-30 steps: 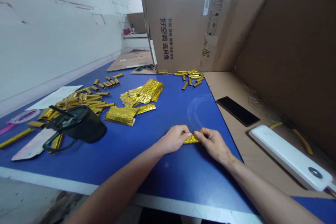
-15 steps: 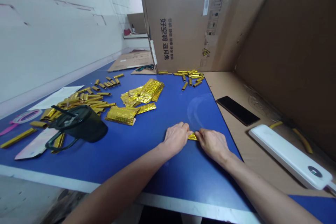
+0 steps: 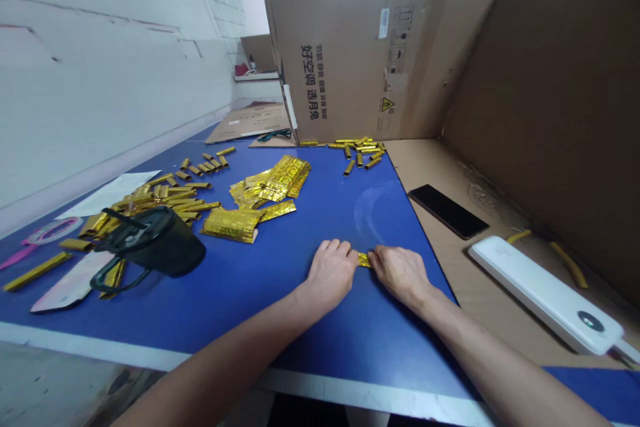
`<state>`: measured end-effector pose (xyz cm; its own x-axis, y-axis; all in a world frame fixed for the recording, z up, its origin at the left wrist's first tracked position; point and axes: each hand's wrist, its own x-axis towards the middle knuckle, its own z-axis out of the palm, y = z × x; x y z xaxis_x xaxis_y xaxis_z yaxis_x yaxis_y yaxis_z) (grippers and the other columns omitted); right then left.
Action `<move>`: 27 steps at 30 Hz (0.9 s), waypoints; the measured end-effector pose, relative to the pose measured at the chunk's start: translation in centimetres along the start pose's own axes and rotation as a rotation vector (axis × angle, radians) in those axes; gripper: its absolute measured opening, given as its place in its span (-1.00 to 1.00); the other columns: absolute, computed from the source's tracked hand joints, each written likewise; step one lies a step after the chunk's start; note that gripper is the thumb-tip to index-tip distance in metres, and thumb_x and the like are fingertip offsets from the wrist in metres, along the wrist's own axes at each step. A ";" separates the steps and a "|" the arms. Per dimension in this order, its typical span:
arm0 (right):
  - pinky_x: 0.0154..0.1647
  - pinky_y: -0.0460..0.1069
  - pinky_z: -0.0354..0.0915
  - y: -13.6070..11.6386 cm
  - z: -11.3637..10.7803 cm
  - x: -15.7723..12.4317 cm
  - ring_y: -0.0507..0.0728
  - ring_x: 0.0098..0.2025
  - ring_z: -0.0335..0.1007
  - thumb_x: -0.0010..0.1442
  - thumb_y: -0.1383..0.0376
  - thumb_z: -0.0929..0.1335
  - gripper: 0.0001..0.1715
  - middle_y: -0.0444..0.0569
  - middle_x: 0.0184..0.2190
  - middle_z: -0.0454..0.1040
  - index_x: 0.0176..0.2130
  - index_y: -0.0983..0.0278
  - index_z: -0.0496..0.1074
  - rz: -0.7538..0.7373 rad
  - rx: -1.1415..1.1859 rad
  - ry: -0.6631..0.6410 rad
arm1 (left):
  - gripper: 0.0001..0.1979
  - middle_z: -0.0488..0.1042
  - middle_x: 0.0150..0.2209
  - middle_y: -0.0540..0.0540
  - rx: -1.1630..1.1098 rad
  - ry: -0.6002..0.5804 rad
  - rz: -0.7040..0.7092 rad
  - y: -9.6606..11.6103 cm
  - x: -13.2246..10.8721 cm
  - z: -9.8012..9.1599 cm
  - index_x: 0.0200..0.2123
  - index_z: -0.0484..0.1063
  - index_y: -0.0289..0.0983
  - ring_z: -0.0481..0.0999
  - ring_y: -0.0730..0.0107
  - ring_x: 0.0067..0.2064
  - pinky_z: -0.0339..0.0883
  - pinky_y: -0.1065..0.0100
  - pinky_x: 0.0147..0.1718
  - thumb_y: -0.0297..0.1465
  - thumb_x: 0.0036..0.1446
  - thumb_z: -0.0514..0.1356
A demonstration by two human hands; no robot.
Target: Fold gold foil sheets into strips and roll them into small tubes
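Note:
Between my two hands, on the blue tabletop (image 3: 320, 320), lies a small strip of gold foil paper (image 3: 364, 259). My left hand (image 3: 334, 273) has its fingers curled down over the strip's left end. At the other end, my right hand (image 3: 400, 272) grips it with closed fingers. Only the short middle of the strip shows; my hands hide both ends. Farther off to the left is a loose pile of flat, embossed gold foil sheets (image 3: 283, 179), with a folded one (image 3: 230, 223) nearest me.
A dark green tumbler (image 3: 175, 240) with handle and straw stands at left, before many rolled gold tubes (image 3: 170, 197). More tubes (image 3: 360, 159) lie by a big cardboard box (image 3: 350, 80). At right are a black phone (image 3: 447, 211) and a white power bank (image 3: 540, 290).
Both hands stay at the gold strip, with slightly less of it showing between them. My left hand's fingers have shifted a little over it. The whole view has tilted up slightly.

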<state>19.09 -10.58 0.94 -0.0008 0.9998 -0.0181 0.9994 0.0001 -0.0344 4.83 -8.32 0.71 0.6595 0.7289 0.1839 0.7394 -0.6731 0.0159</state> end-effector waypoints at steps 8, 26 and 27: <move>-0.52 -0.08 0.11 0.3 0.4 0.2 0.12 -0.43 0.42 0.20 0.19 0.04 -0.53 0.03 -0.48 0.50 -0.41 0.25 0.41 -0.025 0.008 0.025 | -0.29 0.07 0.11 -0.34 -0.014 -0.085 0.033 1.8 -2.4 0.7 0.11 0.03 -0.44 0.00 0.03 0.14 -0.14 0.10 0.04 -0.03 0.03 -0.06; -0.30 -0.09 0.17 0.5 -1.2 -1.9 0.06 -0.33 0.36 0.20 0.26 0.09 -0.63 -0.04 -0.42 0.47 -0.36 0.24 0.41 -0.272 0.137 0.214 | -0.19 -0.18 0.20 -0.28 -0.049 -0.215 0.048 1.4 -2.7 1.5 0.17 -0.15 -0.35 -0.29 0.05 0.20 -0.27 -0.04 0.07 0.10 -0.01 -0.28; -0.30 -0.09 0.18 0.2 -1.4 -2.2 0.07 -0.33 0.38 0.20 0.25 0.10 -0.64 -0.04 -0.42 0.48 -0.34 0.25 0.41 -0.311 0.134 0.177 | -0.18 -0.19 0.20 -0.28 -0.043 -0.220 0.046 1.4 -2.7 1.4 0.17 -0.14 -0.37 -0.30 0.06 0.21 -0.27 -0.02 0.07 0.10 -0.01 -0.29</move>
<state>19.34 -12.71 2.33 -0.2859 0.9399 0.1867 0.9390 0.3137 -0.1413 4.27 -11.08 -1.18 0.7095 0.7039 -0.0331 0.7045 -0.7076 0.0551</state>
